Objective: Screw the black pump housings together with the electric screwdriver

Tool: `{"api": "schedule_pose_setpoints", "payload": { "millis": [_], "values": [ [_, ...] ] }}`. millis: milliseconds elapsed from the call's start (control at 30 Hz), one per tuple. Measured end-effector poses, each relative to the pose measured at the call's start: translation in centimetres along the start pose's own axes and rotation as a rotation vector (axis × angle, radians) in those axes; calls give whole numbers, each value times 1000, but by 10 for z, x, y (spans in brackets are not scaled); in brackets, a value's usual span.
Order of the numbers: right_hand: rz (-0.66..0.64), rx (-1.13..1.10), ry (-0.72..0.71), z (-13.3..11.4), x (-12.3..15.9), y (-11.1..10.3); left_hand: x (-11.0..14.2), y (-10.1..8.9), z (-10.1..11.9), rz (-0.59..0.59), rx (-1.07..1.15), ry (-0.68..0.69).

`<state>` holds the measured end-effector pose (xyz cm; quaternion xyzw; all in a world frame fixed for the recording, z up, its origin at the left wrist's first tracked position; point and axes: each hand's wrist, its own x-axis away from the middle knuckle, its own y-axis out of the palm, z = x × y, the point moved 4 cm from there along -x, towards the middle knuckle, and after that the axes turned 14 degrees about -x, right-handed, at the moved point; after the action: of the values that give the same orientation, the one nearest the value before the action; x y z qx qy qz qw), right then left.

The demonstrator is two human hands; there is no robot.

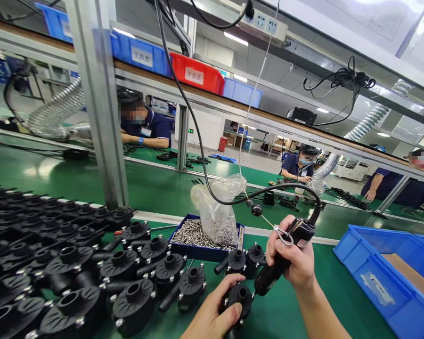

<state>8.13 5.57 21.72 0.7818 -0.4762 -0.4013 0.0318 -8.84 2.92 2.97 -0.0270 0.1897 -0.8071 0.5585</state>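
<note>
My right hand is wrapped round a black electric screwdriver, which hangs from a thin cord and has a black cable at its top. The tool tilts down to the left, its tip close to a screw at the edge of a black pump housing. Whether tip and screw touch, I cannot tell. My left hand grips that housing, thumb in front and fingers behind. Just beyond stand two similar housings. A blue box of loose metal screws lies farther back, a clear plastic bag on top.
Many black pump housings crowd the left of the green bench. At right stands a blue bin. A metal post rises at the left, and a shelf overhead carries a red bin. Co-workers sit across the bench.
</note>
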Motion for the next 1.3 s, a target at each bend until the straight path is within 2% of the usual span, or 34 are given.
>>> {"api": "schedule_pose_setpoints", "payload": {
  "millis": [200,367,500,633,833,1167,1300],
  "values": [
    [-32,30,72,13,2,4,-2,2,6,-20,29,-28],
    [-98,260,157,25,4,16,-2,5,6,-57,80,31],
    [-52,84,89,9,4,12,4,6,-1,-10,13,-16],
    [-27,54,30,-5,3,4,8,4,1,6,-43,-34],
    [-24,21,62,2,2,6,8,2,6,-3,-54,-48],
    [-33,18,56,0,3,7,3,7,2,-25,7,-23],
    [-158,-58,113,3,5,14,4,7,9,-40,47,-48]
  ]
}}
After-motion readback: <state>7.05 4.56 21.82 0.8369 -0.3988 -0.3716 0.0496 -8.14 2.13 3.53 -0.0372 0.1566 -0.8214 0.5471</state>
